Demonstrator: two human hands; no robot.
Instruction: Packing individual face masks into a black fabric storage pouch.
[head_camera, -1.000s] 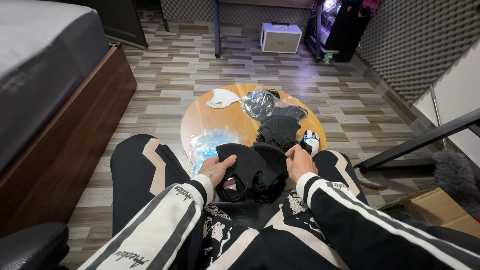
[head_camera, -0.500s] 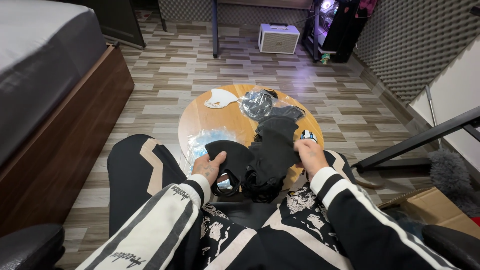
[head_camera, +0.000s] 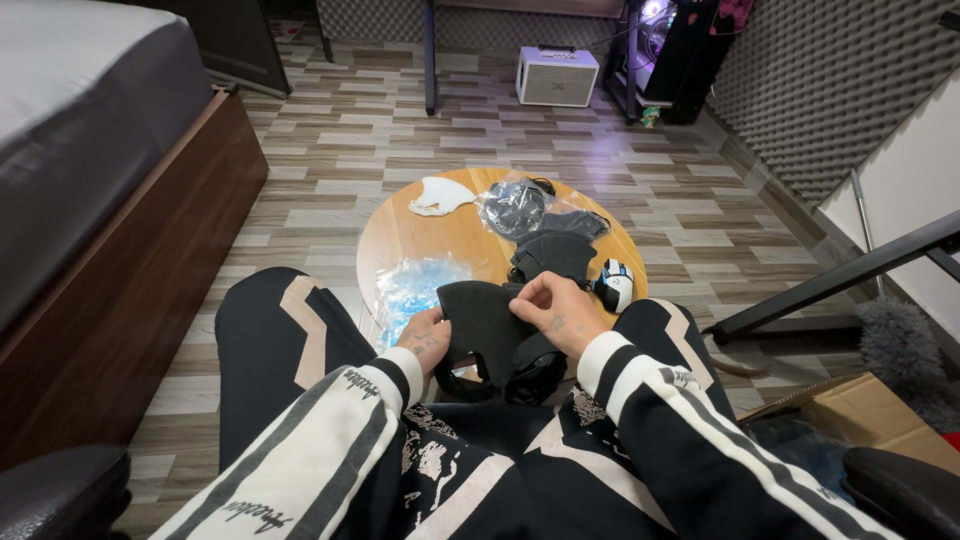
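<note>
Right hand (head_camera: 556, 312) moved inward, pinching black mask (head_camera: 490, 322) top | left hand (head_camera: 425, 338) gripped its left edge | mask now folded narrower than before

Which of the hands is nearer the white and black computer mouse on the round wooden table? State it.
Right. The right hand pinches the black fabric mask just beside the white and black computer mouse; the left hand grips the mask's far side, farther off.
</note>
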